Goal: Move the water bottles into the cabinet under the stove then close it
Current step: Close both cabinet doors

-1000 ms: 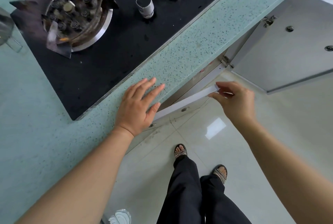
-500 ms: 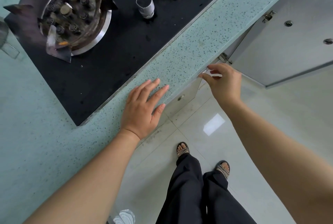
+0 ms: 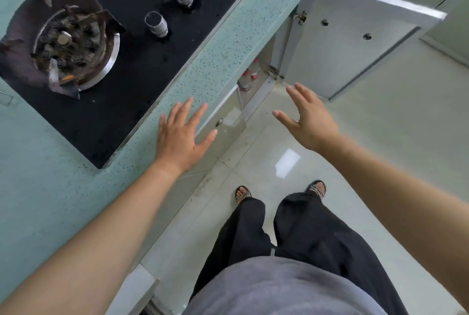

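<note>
Since one door stands wide open, I judge the job is not done yet. From the head view I look down on the stove (image 3: 152, 66). Under the stove, in the cabinet, stand the bottles (image 3: 250, 75) with red caps, close to the front edge. Also under the stove, the left door (image 3: 224, 122) looks shut, but I cannot tell if it is shut all the way. To the right of the stove, the right door (image 3: 342, 45) is swung far out.

My left hand (image 3: 180, 134) lies flat on the counter (image 3: 228, 35) in front of the stove, fingers straight, holding nothing. My right hand (image 3: 307, 119) hangs in the air, below and right of the stove, fingers spread, holding nothing, apart from the right door.

What could go wrong? If I swing the right door too hard, it may bang and bounce back open. If a bottle sticks out past the edge, the door may hit it and tip it over.
</note>
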